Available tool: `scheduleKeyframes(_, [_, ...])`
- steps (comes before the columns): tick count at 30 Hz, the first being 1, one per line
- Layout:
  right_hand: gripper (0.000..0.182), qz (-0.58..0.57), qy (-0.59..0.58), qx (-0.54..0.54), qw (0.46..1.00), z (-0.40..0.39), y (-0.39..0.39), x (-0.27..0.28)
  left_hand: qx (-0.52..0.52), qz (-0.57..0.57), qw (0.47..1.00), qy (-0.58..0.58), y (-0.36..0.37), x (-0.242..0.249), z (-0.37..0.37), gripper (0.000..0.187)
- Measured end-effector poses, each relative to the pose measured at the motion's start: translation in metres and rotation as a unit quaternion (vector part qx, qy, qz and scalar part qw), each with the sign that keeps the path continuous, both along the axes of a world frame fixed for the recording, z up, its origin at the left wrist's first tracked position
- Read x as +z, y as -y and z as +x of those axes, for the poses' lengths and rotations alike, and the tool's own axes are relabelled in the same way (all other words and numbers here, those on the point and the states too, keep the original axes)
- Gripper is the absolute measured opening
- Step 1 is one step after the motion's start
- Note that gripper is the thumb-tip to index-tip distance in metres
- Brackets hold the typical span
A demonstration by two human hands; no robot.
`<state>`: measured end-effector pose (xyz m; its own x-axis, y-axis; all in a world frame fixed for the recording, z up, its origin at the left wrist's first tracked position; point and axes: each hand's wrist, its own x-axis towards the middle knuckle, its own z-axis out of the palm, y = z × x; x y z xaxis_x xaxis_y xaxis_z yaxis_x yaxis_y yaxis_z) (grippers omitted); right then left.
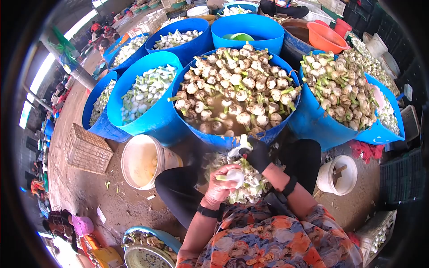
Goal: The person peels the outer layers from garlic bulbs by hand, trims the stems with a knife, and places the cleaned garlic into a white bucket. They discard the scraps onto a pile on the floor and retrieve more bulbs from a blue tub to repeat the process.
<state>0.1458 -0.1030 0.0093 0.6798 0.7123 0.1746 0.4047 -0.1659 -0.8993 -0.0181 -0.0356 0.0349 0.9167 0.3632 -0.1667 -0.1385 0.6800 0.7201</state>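
Observation:
My left hand (217, 187), bare with a dark wristband, is closed around a peeled white garlic bulb (233, 177) with a pale green stem stub. Just above and to the right, my right hand (259, 154) wears a black glove and has its fingers closed. A white and pale green garlic piece (243, 142) sticks out at its fingertips; a small red spot shows there too, but what the fingers grip is partly hidden. Beneath both hands, garlic peelings (252, 186) are heaped in my lap. Straight ahead, a large blue tub (203, 136) holds muddy, unpeeled garlic bulbs (241, 96) in brown water.
A blue tub (117, 100) of peeled garlic stands left, another blue tub (315, 129) of unpeeled bulbs right. White buckets (163, 154) (337, 190) flank my knees. A woven basket (89, 149) lies further left. Behind are an orange basin (328, 36) and more tubs. People sit far left.

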Motion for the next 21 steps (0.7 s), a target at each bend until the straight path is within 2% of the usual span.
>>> scheduleKeyframes(2, [0.031,-0.044,0.001,0.014,0.999,0.008,0.0,0.0,-0.003,0.009,1.0,0.003,0.003,-0.002,0.0,0.047])
scheduleKeyframes(3, [0.031,-0.044,0.0,0.017,0.999,0.008,0.003,-0.003,0.044,0.002,0.999,-0.002,0.003,-0.004,0.0,0.048])
scheduleKeyframes(4, [0.033,-0.04,0.004,0.051,0.998,0.008,0.007,-0.008,0.088,-0.005,0.996,-0.007,0.002,-0.007,0.001,0.049])
scheduleKeyframes(6, [0.038,-0.033,0.015,0.119,0.992,0.006,0.013,-0.008,0.101,0.005,0.994,-0.031,-0.002,-0.011,0.002,0.049])
scheduleKeyframes(7, [0.036,0.008,0.056,0.13,0.99,0.003,0.017,-0.004,0.137,0.042,0.989,-0.045,-0.001,-0.011,0.004,0.046])
scheduleKeyframes(10, [0.033,0.036,0.031,0.189,0.981,-0.014,0.025,0.015,0.189,0.097,0.976,-0.053,0.004,-0.02,0.009,0.045])
scheduleKeyframes(11, [0.031,0.056,0.088,0.167,0.98,-0.019,0.024,0.008,0.206,0.152,0.963,-0.081,0.006,-0.022,0.011,0.045])
scheduleKeyframes(12, [0.031,0.056,0.088,0.165,0.981,-0.021,0.024,0.008,0.221,0.208,0.946,-0.109,0.007,-0.022,0.012,0.045])
scheduleKeyframes(14, [0.02,0.019,0.13,0.134,0.982,-0.023,0.024,0.01,0.213,0.205,0.948,-0.122,0.006,-0.026,0.011,0.045])
scheduleKeyframes(17, [0.01,-0.022,0.161,0.144,0.976,-0.021,0.025,0.019,0.2,0.177,0.959,-0.098,0.005,-0.028,0.009,0.044])
scheduleKeyframes(19, [0.007,-0.011,0.126,0.134,0.983,-0.018,0.022,0.008,0.121,0.051,0.99,-0.045,0.004,-0.015,0.007,0.043])
scheduleKeyframes(20, [0.005,0.001,0.091,0.123,0.988,-0.016,0.021,0.003,0.122,0.051,0.99,-0.044,0.002,-0.017,0.005,0.043])
scheduleKeyframes(21, [0.005,0.001,0.092,0.124,0.988,-0.013,0.021,0.001,0.082,0.008,0.996,-0.019,-0.001,-0.018,0.003,0.044])
